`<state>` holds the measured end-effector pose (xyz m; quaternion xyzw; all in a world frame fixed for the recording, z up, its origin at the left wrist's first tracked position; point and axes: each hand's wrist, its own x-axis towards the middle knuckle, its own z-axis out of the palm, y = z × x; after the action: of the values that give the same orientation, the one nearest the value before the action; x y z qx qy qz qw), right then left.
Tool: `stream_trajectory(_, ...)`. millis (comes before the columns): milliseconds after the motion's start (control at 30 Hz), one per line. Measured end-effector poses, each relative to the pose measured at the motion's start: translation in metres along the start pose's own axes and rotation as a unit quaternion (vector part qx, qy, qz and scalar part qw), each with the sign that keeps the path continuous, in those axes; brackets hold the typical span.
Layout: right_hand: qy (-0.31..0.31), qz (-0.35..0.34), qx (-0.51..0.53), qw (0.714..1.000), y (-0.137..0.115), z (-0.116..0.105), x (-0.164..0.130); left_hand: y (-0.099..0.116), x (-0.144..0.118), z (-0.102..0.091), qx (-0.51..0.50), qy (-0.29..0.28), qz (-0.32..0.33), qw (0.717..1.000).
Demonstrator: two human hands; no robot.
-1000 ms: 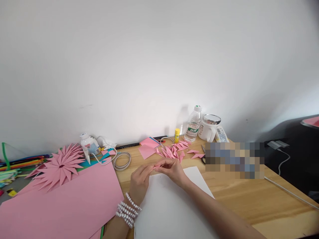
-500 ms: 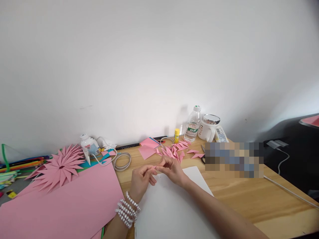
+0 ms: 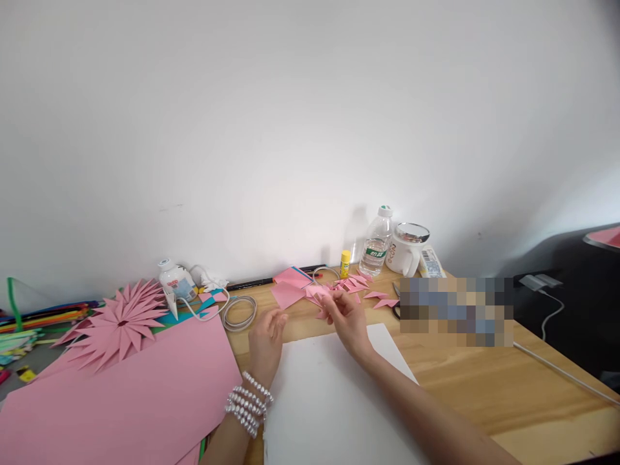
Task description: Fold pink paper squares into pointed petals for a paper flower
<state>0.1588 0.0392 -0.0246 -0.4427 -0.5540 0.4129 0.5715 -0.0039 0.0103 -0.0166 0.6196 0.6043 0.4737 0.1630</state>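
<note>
The folded pink paper pieces [image 3: 354, 284] lay in a loose, overlapping heap beyond the far edge of the white sheet [image 3: 334, 394], clear of it. Each visible piece was narrow, creased and sharply pointed, the tips aiming in different directions. The right hand [image 3: 346, 321] covered the heap's near part, its fingertips at the pink paper; whether they gripped a piece could not be told. Two separate pink pieces [image 3: 386, 303] rested flat beyond the sheet's far right corner, one slightly farther from it than the other.
</note>
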Motion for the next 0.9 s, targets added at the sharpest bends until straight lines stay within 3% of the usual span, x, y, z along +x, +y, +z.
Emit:
stream_trajectory(67, 0.024, 0.017, -0.001, 1.0, 0.0, 0.0, 0.0, -0.009, 0.001, 0.004, 0.084, -0.01, 0.076, 0.994)
stream_trajectory(167, -0.034, 0.028, -0.031, 0.999, 0.003, 0.002, 0.0, -0.02, 0.0, 0.012, 0.193, -0.068, 0.133, 0.97)
stream_trajectory(300, -0.086, 0.032, -0.045, 0.995, 0.007, 0.004, 0.0, -0.027, -0.001, 0.017, 0.279, -0.127, 0.12, 0.944)
stream_trajectory(467, -0.106, 0.028, -0.062, 0.992, 0.008, 0.004, -0.001, -0.024, 0.0, 0.015, 0.319, -0.192, 0.094, 0.923)
stream_trajectory(733, -0.145, -0.062, -0.15, 0.976, 0.012, 0.007, -0.004, -0.024, 0.0, 0.018, 0.345, -0.187, 0.102, 0.914)
stream_trajectory(900, -0.162, -0.084, -0.156, 0.971, 0.02, 0.009, -0.005, -0.025, 0.001, 0.018, 0.349, -0.199, 0.09, 0.911)
